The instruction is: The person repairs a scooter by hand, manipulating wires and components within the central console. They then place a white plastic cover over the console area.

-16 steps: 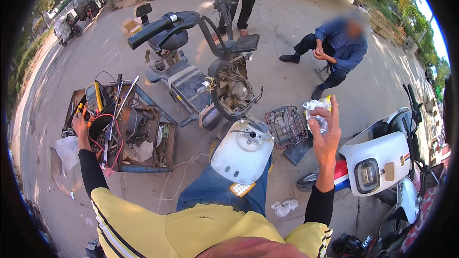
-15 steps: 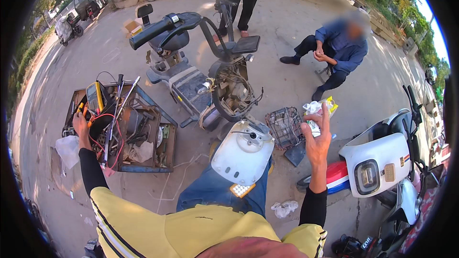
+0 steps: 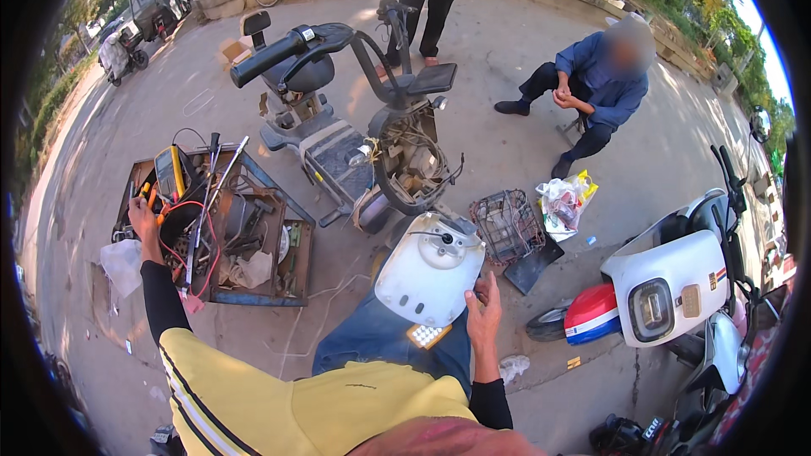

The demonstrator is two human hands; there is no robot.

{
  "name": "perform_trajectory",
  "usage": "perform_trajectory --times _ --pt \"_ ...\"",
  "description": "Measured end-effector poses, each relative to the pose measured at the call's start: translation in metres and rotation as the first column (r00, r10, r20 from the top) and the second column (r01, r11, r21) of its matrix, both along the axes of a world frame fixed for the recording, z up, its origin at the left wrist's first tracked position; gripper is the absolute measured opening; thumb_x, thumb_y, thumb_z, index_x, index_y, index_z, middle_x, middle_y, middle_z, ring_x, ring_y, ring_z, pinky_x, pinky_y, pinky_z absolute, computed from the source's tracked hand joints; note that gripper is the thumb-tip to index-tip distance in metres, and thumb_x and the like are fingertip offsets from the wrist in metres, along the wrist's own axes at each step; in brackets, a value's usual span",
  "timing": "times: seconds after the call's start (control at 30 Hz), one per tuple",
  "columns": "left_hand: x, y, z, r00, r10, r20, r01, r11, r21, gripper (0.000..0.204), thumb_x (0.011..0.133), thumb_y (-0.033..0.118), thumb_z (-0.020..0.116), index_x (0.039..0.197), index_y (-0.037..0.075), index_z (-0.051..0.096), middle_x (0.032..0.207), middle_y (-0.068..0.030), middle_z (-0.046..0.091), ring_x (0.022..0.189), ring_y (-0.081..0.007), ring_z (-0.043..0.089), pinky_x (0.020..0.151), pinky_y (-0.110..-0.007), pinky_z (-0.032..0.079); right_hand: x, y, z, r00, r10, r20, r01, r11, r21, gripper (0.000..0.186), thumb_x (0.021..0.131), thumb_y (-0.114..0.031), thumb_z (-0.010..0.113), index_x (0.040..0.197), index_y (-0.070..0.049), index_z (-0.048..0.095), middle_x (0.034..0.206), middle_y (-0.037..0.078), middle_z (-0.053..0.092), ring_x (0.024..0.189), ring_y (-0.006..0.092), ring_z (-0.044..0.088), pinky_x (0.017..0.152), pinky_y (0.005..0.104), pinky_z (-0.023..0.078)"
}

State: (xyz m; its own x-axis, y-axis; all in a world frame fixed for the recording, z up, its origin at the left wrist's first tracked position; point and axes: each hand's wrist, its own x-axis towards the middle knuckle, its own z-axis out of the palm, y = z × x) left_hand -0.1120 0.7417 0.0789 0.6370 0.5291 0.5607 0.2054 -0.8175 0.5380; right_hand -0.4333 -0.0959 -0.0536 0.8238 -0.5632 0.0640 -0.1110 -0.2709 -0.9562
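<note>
My left hand [image 3: 144,218] reaches into the open tool tray [image 3: 253,297], its fingers curled by orange-handled tools [image 3: 149,192]. What it grips is too small to make out. A yellow-and-grey multimeter [image 3: 170,172] with a red lead lies just beyond. My right hand [image 3: 484,311] is beside the right edge of a white rounded plastic panel [image 3: 422,291], thumb and fingers apart, holding nothing. That panel rests over my knees, with a round fitting and a black wire at its top. A small orange-edged card [image 3: 428,337] with white round pieces lies below it on my lap.
Ahead stands a partly stripped electric scooter [image 3: 338,148] with exposed wiring. To the right are a wire basket [image 3: 507,224], a dark flat panel [image 3: 535,265], a plastic bag [image 3: 566,203] and a white scooter [image 3: 667,287]. One person [image 3: 591,89] sits nearby; another [image 3: 431,0] stands behind the scooter.
My right hand has moved from beside the plastic bag down and left to the white panel's edge. My left hand stays in the tool tray.
</note>
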Motion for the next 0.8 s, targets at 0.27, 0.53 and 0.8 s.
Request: perform_trajectory --times 0.27,0.53,0.8 --pt "0.014 0.009 -0.009 0.999 0.025 0.034 -0.025 1.000 -0.006 0.044 0.108 0.029 0.058 0.133 -0.005 0.068 0.122 -0.0265 0.075 0.118 -0.0427 0.071 0.102 -0.047 0.053 -0.017 0.021 -0.013 0.999 -0.033 -0.003 0.033 0.966 0.257 0.072 0.102 -0.016 0.075 0.162 0.004 0.043 0.137 0.020 0.065 0.118 0.0260 0.068 0.104 0.0397 0.055" --pt "0.024 0.048 -0.033 0.990 -0.119 0.081 0.144 0.772 -0.619 0.038 0.115 0.018 0.040 0.139 -0.009 0.052 0.118 -0.0320 0.070 0.090 -0.0400 0.078 0.072 -0.039 0.072 -0.025 0.028 -0.004 0.988 0.014 -0.156 0.035 0.952 0.305 0.078 0.103 -0.032 0.075 0.163 0.004 0.040 0.146 0.023 0.060 0.125 0.0283 0.066 0.106 0.0390 0.053" --pt "0.022 0.055 0.007 0.998 -0.037 -0.044 0.042 0.993 0.109 0.046 0.109 0.026 0.047 0.141 -0.003 0.063 0.137 -0.0256 0.070 0.129 -0.0412 0.065 0.111 -0.045 0.048 0.004 0.043 -0.011 0.989 0.024 -0.147 0.017 0.963 0.270 0.081 0.100 -0.028 0.075 0.163 0.007 0.037 0.152 0.028 0.059 0.137 0.0344 0.061 0.115 0.0424 0.046"
